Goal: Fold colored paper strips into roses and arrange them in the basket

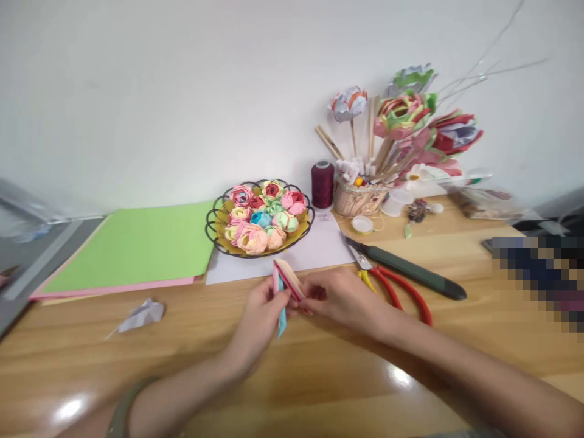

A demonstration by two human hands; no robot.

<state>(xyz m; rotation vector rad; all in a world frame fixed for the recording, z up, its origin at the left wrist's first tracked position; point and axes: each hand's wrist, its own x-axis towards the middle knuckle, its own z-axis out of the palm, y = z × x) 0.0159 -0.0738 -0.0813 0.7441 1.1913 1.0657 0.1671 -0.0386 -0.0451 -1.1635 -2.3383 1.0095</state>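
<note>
Between my two hands is a small piece of folded paper (291, 280), with cream, dark red, pink and light blue layers. My left hand (261, 311) pinches its lower left side, thumb on top, and a blue tip sticks out below. The fingers of my right hand (335, 297) are closed on its right edge; their tips are partly hidden. Just beyond my hands stands a wire-rimmed basket (210, 234) of rolled paper flowers (261, 219). Scissors (401, 286) with red and yellow handles lie beside my right hand.
Green paper sheets (132, 243) lie at the left, near a crumpled paper scrap (141, 315). A dark green tool (410, 271) rests by the scissors. Behind are a maroon thread spool (322, 185) and a pot (360, 198) of paper flowers and sticks. A wall closes off the back.
</note>
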